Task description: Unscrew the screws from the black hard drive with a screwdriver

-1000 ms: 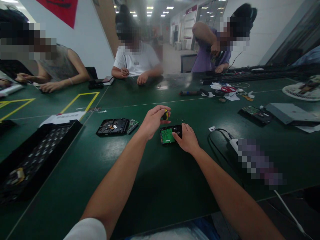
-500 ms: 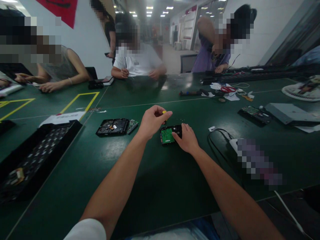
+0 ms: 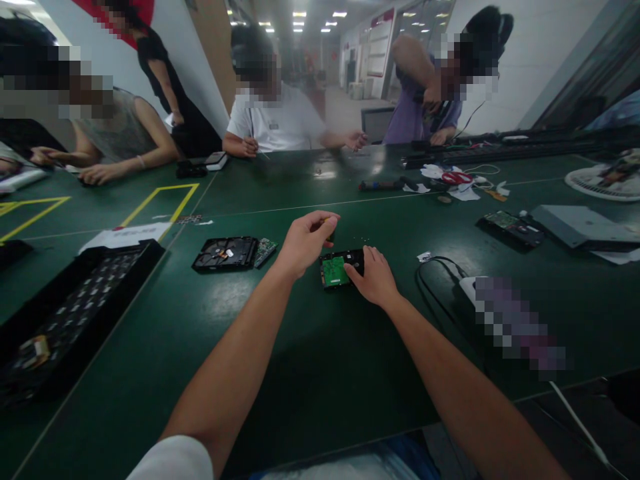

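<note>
A hard drive [image 3: 334, 270] lies on the green table with its green circuit board facing up. My right hand [image 3: 376, 279] grips the drive's right end, thumb on top and fingers along the far side. Just above the drive's far left corner, my left hand [image 3: 304, 241] pinches a small screwdriver [image 3: 330, 235] with a yellow handle. Its tip is too small to make out. Several tiny screws [image 3: 362, 239] are scattered behind the drive.
To the left are another hard drive [image 3: 225, 255], a loose circuit board [image 3: 265, 252] and a long black tray [image 3: 75, 307]. On the right lie a cabled device [image 3: 470, 288], a third drive [image 3: 511, 229] and a grey metal box [image 3: 585, 225]. Several people are across the table.
My left fingers have turned around the screwdriver, covering more of its yellow handle. My right hand and the drive stay put. Across the table, a person's hand has moved right; a standing person has shifted left.
</note>
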Available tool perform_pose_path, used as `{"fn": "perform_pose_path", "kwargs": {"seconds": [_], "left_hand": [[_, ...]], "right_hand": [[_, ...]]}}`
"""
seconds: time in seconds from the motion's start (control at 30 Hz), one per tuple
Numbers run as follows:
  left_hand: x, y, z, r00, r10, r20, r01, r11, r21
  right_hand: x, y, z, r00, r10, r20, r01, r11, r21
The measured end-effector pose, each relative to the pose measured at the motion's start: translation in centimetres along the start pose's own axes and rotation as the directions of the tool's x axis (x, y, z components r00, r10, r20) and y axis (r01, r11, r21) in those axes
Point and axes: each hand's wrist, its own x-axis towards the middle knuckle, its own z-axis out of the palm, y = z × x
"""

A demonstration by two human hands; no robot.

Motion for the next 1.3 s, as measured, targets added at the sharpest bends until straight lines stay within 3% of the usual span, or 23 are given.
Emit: {"fn": "perform_pose_path", "kwargs": {"seconds": [0.17,0.3,0.63,0.93,1.17,1.3], "left_hand": [[-0.2,0.6,0.3,0.995,-0.095,0.021,0.097,0.978,-0.186],[-0.2,0.7,0.7,0.994,-0.104,0.035,0.110,0.949,-0.295],[-0.2,0.3,0.0,1.000,-0.002,0.015,0.002,1.000,0.006],[-0.4,1.2,0.8,0.994,-0.113,0.001,0.111,0.973,-0.202],[-0.1,0.8,0.5,0.997,-0.082,-0.011,0.080,0.988,-0.133],[-0.1,0.9,0.6,0.995,-0.098,0.025,0.101,0.965,-0.244]], "right_hand": [[0.0,0.0,0.0,1.000,-0.011,-0.012,0.011,1.000,-0.001],[-0.1,0.2,0.1,1.000,-0.019,-0.020,0.019,1.000,0.009],[0.0,0.0,-0.2,1.000,0.008,0.008,-0.008,1.000,0.007],[0.0,0.1,-0.2,1.000,0.003,0.008,-0.003,1.000,0.011],[-0.2,0.0,-0.2,1.000,-0.011,-0.010,0.011,1.000,-0.007],[-0.1,0.1,0.0,1.000,-0.007,-0.005,0.007,1.000,0.001]]}}
